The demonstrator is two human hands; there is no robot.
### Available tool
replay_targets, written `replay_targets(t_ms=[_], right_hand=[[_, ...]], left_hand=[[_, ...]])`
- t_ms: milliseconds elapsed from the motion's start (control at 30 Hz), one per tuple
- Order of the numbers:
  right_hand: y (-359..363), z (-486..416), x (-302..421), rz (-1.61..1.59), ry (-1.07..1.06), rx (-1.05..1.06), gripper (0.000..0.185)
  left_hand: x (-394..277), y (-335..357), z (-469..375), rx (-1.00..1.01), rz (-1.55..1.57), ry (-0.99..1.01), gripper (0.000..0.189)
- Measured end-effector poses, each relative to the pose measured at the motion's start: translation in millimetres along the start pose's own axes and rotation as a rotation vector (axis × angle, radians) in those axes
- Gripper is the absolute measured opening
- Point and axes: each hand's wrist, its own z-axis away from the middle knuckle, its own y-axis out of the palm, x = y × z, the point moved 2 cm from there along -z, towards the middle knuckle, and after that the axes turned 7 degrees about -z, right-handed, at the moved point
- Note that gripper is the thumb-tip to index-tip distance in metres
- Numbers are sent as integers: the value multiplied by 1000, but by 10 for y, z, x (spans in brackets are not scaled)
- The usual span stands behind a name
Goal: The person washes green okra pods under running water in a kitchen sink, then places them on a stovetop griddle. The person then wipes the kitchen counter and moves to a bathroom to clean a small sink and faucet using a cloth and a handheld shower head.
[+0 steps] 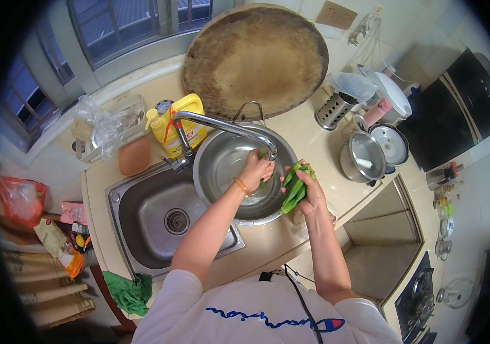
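My left hand (251, 171), with an amber-coloured bangle at the wrist, is closed around a green pod (262, 153), apparently okra, mostly hidden by the fingers. It is just below the outlet of a chrome swivel faucet (228, 124), above a large stainless steel basin (204, 182). A bunch of several green okra pods (295, 189) is gripped in my right hand (314, 191) over the basin's right rim. Whether water is running cannot be made out. Beneath my right wrist lies a clear plastic bag (301, 221), partly hidden.
A steel sink (146, 223) lies left of the basin. Behind stand a yellow pump jug (184, 142) and a large round wooden board (255, 64) leaning on the wall. Right are a steel pot (359, 150), a perforated utensil holder (330, 115) and an open cabinet (382, 245).
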Motion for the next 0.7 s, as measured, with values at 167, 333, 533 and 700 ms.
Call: replay_targets(t_ms=[167,333,533,700], right_hand=[[-6,-21,-26,-22,19,24,48],[-1,-30,-32,-24,7,2,46],[76,-79,-133,-8,44,15,39],[26,-221,-242,68,38,-13,36]], left_hand=[[79,69,-131,-199,-690,280,32],[35,49,171,-384,-1018,744,35],[6,-71,203,-428,-622,324,30],[-94,107,316,-312,-969,86,36]])
